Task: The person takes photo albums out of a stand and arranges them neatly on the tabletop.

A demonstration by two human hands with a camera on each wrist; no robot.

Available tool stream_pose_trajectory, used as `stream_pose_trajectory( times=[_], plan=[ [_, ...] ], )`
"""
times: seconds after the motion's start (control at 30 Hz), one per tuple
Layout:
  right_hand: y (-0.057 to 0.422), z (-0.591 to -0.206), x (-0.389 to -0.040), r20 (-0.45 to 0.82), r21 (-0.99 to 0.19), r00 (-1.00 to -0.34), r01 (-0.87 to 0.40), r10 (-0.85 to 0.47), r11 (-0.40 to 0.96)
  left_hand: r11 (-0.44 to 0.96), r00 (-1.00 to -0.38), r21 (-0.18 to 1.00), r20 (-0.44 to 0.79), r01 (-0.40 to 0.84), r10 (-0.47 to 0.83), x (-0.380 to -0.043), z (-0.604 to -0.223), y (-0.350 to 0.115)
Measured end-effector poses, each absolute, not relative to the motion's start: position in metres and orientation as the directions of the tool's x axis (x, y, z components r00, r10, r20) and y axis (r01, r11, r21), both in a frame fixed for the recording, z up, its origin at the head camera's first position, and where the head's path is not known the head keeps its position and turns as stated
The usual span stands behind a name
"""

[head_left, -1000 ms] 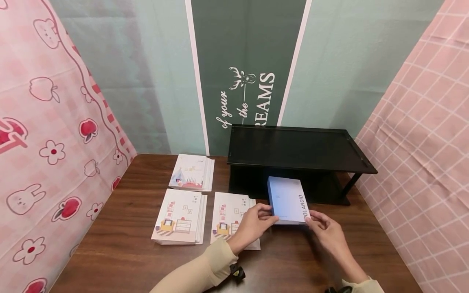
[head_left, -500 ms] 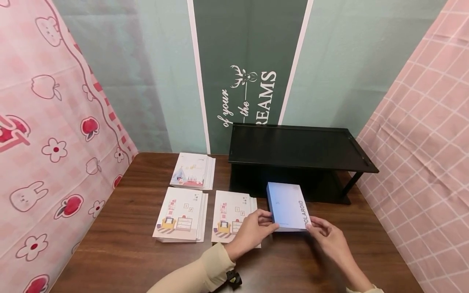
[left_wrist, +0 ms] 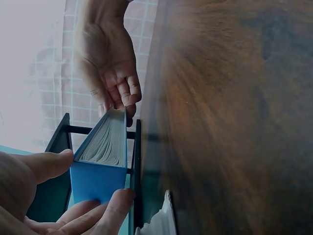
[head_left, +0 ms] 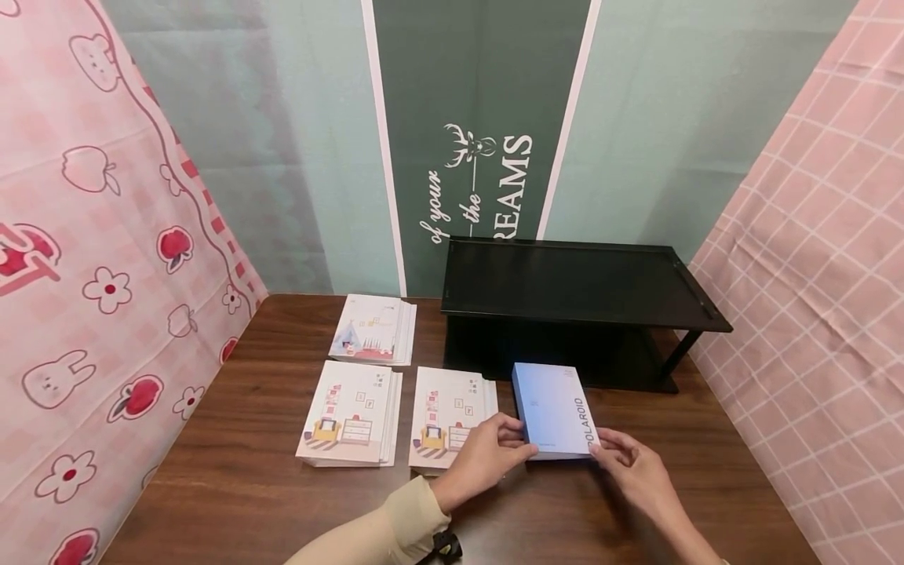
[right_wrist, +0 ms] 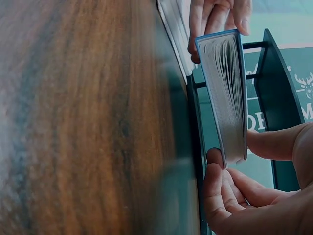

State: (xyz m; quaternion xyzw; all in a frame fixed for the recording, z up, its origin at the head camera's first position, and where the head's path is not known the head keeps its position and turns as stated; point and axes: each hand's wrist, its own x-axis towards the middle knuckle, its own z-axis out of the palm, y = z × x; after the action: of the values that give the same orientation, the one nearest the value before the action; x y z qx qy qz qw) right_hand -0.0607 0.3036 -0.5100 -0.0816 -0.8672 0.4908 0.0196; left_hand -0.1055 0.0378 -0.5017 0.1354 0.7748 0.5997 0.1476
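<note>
Both hands hold a blue photo album (head_left: 554,408) marked POLAROID, cover up, in front of the black shelf. My left hand (head_left: 486,455) grips its spine side near the front corner, thumb on the top cover and fingers lower down. At the opposite front corner my right hand (head_left: 636,468) pinches it between thumb and fingers. In the left wrist view, the thick stack of pages (left_wrist: 106,142) shows between the covers, which lie wider apart at the spine. The right wrist view shows the right fingers (right_wrist: 220,196) under the lower cover.
A low black shelf (head_left: 579,282) stands at the back right. To the left, white illustrated albums lie at the back (head_left: 367,329), at the front (head_left: 346,412) and beside my left hand (head_left: 445,408). Patterned cloths (head_left: 812,235) hang around the wooden table (head_left: 233,471).
Both hands have drawn the blue album toward me, away from the shelf's lower opening. Their grip on it looks the same. The white albums stay in place.
</note>
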Motion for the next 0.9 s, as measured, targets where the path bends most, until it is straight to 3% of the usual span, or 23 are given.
stream_pose_trajectory(
  times=[0.37,0.9],
  plan=[
    [0.3028,-0.5096,-0.0611,-0.116,-0.833,-0.98,0.184,0.159,0.523,0.259,-0.916,0.965,-0.073,0.035,0.395,-0.104,-0.5033,0.0385],
    [0.307,-0.5147,-0.063,-0.111,-0.769,-0.98,0.191,0.167,0.61,0.36,-0.91,0.929,-0.075,0.085,0.408,-0.108,-0.5095,0.0448]
  ],
)
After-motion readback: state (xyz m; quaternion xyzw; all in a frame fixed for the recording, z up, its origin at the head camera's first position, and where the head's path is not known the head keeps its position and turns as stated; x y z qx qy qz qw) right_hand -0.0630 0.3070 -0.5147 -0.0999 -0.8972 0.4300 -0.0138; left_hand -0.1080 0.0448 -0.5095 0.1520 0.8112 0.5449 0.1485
